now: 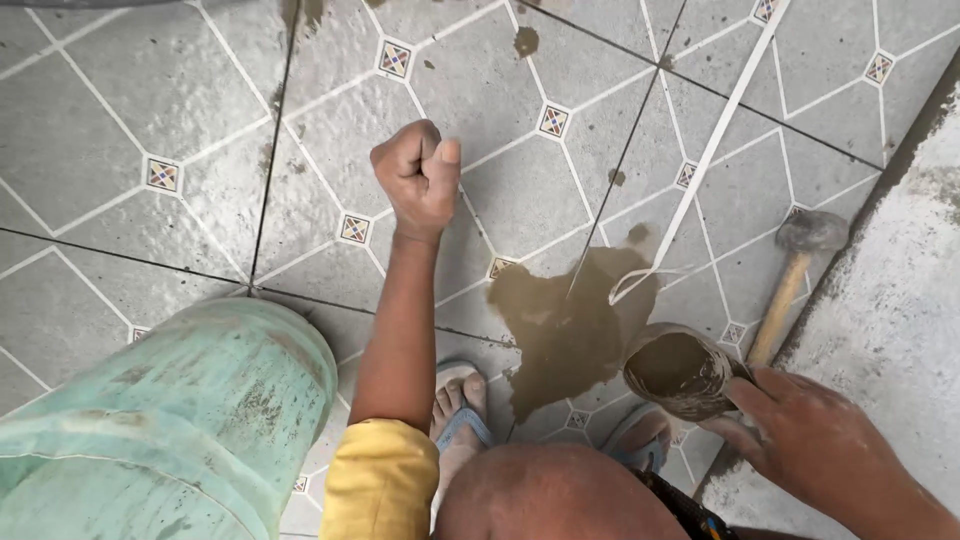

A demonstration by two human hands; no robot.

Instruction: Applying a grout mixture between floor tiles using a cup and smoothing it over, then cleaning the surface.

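My left hand [418,175] is clenched in a fist with nothing in it, held over the grey patterned floor tiles [120,110] near a tile joint. At the lower right, my right hand [800,425] grips a small round mud-smeared cup [680,370] of brown slurry, tilted toward the floor. A brown slurry puddle [560,325] spreads on the tiles just left of the cup, over a joint line. My feet in sandals [460,400] stand below the puddle.
A mallet [790,275] with a wooden handle lies on the tiles beside the cup. A thin white strip [715,140] runs diagonally across the floor. A pale green bucket [180,420] stands at the lower left. A rough concrete surface [900,270] borders the tiles on the right.
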